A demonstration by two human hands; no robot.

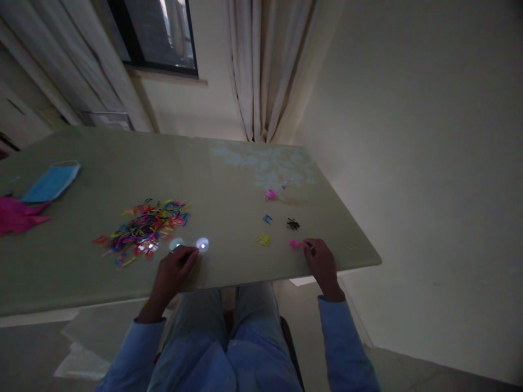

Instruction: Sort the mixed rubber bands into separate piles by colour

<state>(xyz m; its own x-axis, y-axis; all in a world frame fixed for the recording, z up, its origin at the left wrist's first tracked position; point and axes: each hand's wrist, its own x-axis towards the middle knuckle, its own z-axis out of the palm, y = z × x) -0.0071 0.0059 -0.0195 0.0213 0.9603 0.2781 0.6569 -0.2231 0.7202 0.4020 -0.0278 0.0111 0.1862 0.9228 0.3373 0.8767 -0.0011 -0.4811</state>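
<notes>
Small rubber bands in mixed colours lie in a wide loose pile [149, 226] on the left part of the table. My left hand [174, 272] rests just right of the pile, its fingers bent together. Whatever those fingertips may hold is too small to make out. On the right, my right hand [323, 264] pinches a pink band at the edge of a little pink heap [294, 244]. Around that heap are a yellow heap [263, 239], a black heap [293, 224] and a few blue bands [267, 219].
Beyond the sorted heaps sits a bright pink object [270, 194] beside something small and clear [285, 185]. A blue face mask [52, 182] and a pink cloth-like item [18, 215] lie at the far left. The table [229, 190] has its right edge near the wall.
</notes>
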